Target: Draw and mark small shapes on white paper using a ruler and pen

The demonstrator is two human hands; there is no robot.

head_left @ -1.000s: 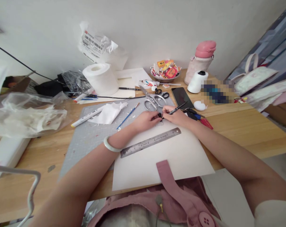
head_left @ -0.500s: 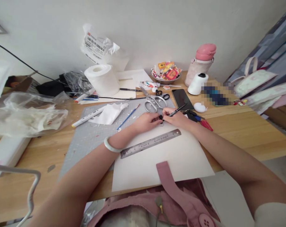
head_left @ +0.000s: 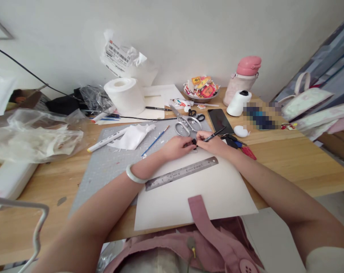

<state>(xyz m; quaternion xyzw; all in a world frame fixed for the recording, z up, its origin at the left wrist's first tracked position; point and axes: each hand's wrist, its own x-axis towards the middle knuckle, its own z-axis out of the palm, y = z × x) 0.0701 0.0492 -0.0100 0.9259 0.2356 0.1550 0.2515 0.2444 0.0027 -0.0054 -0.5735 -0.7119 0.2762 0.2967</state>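
My left hand pinches a small black piece, whose kind I cannot make out, over the upper part of a white sheet of paper. Close against it, my right hand grips a black pen, its tip end down by the black piece. Faint drawn lines show on the paper just below the fingers. Across the sheet, under my hands, lies a steel ruler. Silver scissors rest just beyond my fingertips, beside smaller black-handled scissors.
A grey cutting mat lies under the paper, with a blue brush and white marker. Behind stand a tissue roll, a bowl of colourful cut-outs, a pink-lidded bottle, a thread cone and a phone.
The view has shifted very slightly. Both hands stay together at the top of the paper, still holding the black piece and the pen.
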